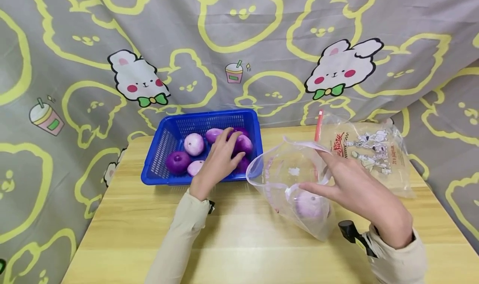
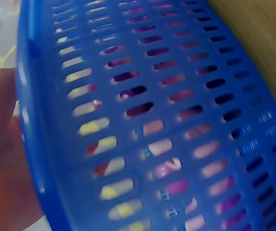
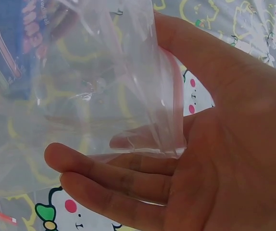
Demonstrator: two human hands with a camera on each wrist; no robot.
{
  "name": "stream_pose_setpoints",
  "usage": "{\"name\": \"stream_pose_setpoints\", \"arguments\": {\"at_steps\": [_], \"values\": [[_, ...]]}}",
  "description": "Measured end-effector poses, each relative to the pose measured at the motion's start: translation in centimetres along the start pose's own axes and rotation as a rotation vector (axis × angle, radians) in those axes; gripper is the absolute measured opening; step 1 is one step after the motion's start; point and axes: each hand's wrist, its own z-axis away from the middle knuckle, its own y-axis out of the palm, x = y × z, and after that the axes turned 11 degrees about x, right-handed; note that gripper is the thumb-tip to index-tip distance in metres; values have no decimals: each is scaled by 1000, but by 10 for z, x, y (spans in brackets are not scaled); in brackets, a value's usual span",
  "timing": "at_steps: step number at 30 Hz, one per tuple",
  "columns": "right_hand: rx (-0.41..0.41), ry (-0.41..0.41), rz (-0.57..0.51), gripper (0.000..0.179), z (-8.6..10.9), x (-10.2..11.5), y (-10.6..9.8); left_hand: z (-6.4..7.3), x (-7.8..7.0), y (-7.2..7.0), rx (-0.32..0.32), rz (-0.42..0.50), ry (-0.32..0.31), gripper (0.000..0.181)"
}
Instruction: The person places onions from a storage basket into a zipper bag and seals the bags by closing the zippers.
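Observation:
My left hand [image 1: 220, 157] reaches over the blue plastic basket [image 1: 159, 182], its fingers spread above the purple onions at the right side. One purple onion [image 1: 245, 143] shows between index finger and thumb. In the left wrist view, part of the hand [image 2: 6, 154] appears beyond the slotted basket wall [image 2: 143, 96]. My right hand [image 1: 353, 184] holds the mouth of a clear zip bag [image 1: 277, 192] wide, thumb at the near rim and fingers at the far side. A pale purple onion [image 1: 309, 204] lies inside that bag. The right wrist view shows the fingers [image 3: 114, 175] against the thin plastic.
Behind my right hand lies another clear bag [image 1: 370, 151] with printed cartoon figures and a red slider strip. More onions, such as a dark purple onion [image 1: 178, 162] and a whitish onion [image 1: 194, 144], sit at the basket's left. A patterned grey cloth [image 1: 262, 59] hangs behind the wooden table [image 1: 239, 250].

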Motion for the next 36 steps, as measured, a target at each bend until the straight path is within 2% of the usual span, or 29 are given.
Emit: {"name": "stream_pose_setpoints", "arguments": {"at_steps": [4, 7, 11, 14, 16, 23, 29, 36], "values": [[3, 12, -2, 77, 2, -1, 0, -12, -1, 8, 38, -10, -43, 64], [4, 8, -10, 78, 4, -2, 0, -18, 0, 12, 94, -51, -74, 68], [7, 1, -23, 79, 5, -3, -1, -22, -1, 15, 165, -108, -76, 64], [7, 0, -23, 79, 6, -4, -2, -23, -2, 17, 182, -132, -70, 58], [7, -6, -21, 79, 7, -4, -3, -23, -2, 18, 170, -143, -66, 54], [10, -8, -16, 80, 8, -6, -4, -20, 1, 21, 45, -182, -34, 48], [18, -4, -23, 80, 5, -5, -3, -11, 6, 16, 14, -159, -31, 50], [18, -27, -46, 79, 3, -6, 0, 7, 2, 9, -10, -112, -17, 52]]}}
